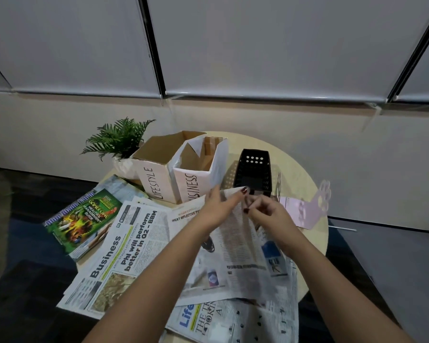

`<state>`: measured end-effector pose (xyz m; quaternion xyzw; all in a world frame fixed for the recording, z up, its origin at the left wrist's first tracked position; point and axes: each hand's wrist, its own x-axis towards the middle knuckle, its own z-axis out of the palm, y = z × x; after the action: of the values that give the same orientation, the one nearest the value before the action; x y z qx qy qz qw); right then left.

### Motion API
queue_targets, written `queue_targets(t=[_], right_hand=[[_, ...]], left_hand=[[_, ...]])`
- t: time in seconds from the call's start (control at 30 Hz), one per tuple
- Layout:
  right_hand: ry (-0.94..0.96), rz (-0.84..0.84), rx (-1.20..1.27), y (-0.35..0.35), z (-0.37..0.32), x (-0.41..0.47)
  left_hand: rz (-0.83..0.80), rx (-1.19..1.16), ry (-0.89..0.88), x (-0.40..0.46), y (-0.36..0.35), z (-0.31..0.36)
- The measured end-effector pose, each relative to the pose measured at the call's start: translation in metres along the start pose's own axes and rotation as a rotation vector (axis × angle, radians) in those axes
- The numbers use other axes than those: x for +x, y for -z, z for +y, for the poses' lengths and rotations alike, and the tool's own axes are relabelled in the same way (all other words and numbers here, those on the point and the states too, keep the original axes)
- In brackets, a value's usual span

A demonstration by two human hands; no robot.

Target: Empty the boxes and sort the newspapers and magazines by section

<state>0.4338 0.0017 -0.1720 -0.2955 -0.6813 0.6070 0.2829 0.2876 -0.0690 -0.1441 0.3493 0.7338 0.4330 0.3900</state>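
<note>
Newspaper (pixel 233 243) lies open on the counter (pixel 315 194) under both hands, top edge lifted. Left hand (pixel 221 206) pinches that top edge, thumb under, fingers over. Right hand (pixel 270 211), just beside it, fingers curled, seems to pinch the same edge; grip partly blurred. Likely folding or turning the sheet to read its section.

Business paper (pixel 119 253) lies flat, left of the left forearm, a magazine (pixel 84 219) further left, hanging over the counter edge. A Life section (pixel 233 320) sits under the held sheet, nearest the person.

Beyond the hands: LIFESTYLE box (pixel 151 167) and BUSINESS box (pixel 201 167), side by side, upright and open, look empty, so emptying seems done and sorting is under way. Black basket (pixel 254 169) is just beyond the fingertips. Pink bookend (pixel 315 209) is right of the right hand. Plant (pixel 119 137) stands behind the boxes.
</note>
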Motion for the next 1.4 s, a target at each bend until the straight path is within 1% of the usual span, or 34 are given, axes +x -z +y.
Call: queue_targets(t=[0.1,0.17,0.23,0.33,0.43,0.53,0.6,0.67,0.73,0.8,0.87,0.97,1.03,1.07,1.1,1.13,1.17,1.23,1.27,1.33,1.37,1.4], right_hand=[[0.067,-0.107,-0.059,-0.018,-0.010,-0.003],[0.060,-0.157,-0.005,-0.022,-0.012,-0.004],[0.005,-0.176,0.004,-0.025,-0.012,-0.009],[-0.100,-0.231,-0.168,-0.033,-0.013,-0.020],[-0.161,-0.348,-0.225,-0.051,-0.014,-0.028],[-0.197,-0.369,-0.235,-0.073,-0.023,-0.032],[-0.152,-0.318,-0.291,-0.084,-0.029,-0.032],[-0.151,-0.274,-0.383,-0.093,-0.033,-0.031],[-0.221,-0.216,-0.574,-0.100,-0.035,-0.030],[-0.240,-0.095,-0.857,-0.099,-0.038,-0.029],[-0.221,0.097,-1.052,-0.095,-0.048,-0.027],[-0.124,0.453,-1.189,-0.080,-0.071,-0.020],[0.002,0.568,-1.229,-0.073,-0.085,-0.012],[0.063,0.581,-1.230,-0.072,-0.091,-0.007],[0.115,0.582,-1.229,-0.073,-0.097,-0.002],[0.148,0.573,-1.233,-0.075,-0.102,0.003],[0.164,0.557,-1.245,-0.078,-0.108,0.009],[0.182,0.473,-1.277,-0.084,-0.116,0.020],[0.203,0.413,-1.289,-0.088,-0.119,0.026],[0.269,0.326,-1.274,-0.096,-0.122,0.037],[0.309,0.342,-1.255,-0.100,-0.121,0.041],[0.345,0.408,-1.238,-0.101,-0.118,0.044]], left_hand=[[0.016,-0.054,0.030,-0.005,-0.005,0.010],[0.040,-0.081,0.022,-0.006,0.002,0.010],[0.069,-0.081,0.039,-0.009,0.015,0.010],[0.097,-0.103,0.108,-0.011,0.035,0.009],[0.115,-0.070,0.086,-0.010,0.049,0.012],[0.105,-0.059,0.048,-0.008,0.063,0.017],[0.096,0.017,-0.013,-0.009,0.074,0.016],[0.141,0.135,-0.150,-0.009,0.086,0.009],[0.241,0.250,-0.292,-0.011,0.101,0.002],[0.261,0.232,-0.336,-0.012,0.116,-0.002],[0.191,0.184,-0.320,-0.012,0.137,-0.006],[0.037,0.134,-0.279,-0.015,0.171,-0.010],[-0.125,0.023,-0.250,-0.014,0.193,-0.016],[-0.213,-0.012,-0.242,-0.015,0.203,-0.019],[-0.276,0.015,-0.247,-0.016,0.212,-0.020],[-0.299,0.103,-0.261,-0.017,0.220,-0.020],[-0.265,0.264,-0.295,-0.017,0.226,-0.017],[-0.117,0.626,-0.398,-0.014,0.231,-0.011],[-0.062,0.710,-0.458,-0.013,0.231,-0.006],[-0.055,0.680,-0.506,-0.012,0.225,0.006],[-0.081,0.643,-0.499,-0.011,0.222,0.010],[-0.111,0.622,-0.485,-0.010,0.218,0.015]])
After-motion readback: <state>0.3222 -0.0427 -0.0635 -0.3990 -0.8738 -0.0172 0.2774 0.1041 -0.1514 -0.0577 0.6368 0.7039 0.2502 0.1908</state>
